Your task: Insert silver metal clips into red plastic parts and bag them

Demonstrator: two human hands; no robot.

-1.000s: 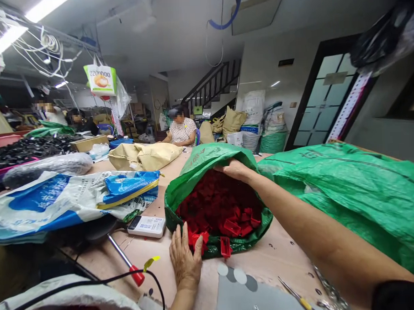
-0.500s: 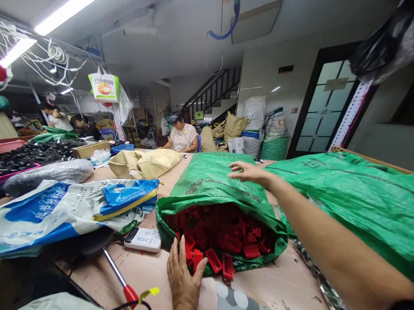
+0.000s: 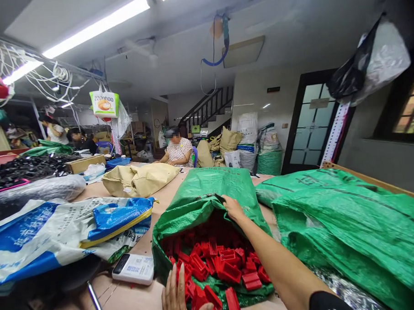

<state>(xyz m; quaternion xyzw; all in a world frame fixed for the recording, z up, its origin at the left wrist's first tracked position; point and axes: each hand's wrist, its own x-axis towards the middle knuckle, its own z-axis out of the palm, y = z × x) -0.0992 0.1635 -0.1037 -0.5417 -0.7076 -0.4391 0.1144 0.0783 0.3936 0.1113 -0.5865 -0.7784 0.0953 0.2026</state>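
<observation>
- Left hand: fingers spread, at the mouth's lower left, by the red parts; pressure, can't tell.
- Red parts: loose heap in the sack's mouth, some at the front lip.
- Sack: lying on the surface, mouth facing the worker.
- Right hand: fingers pinching the upper lip, raised to a peak.
- My judgement: hold that lip high, left palm low as a stop against spills.
- Farther: co-worker, seated.
</observation>
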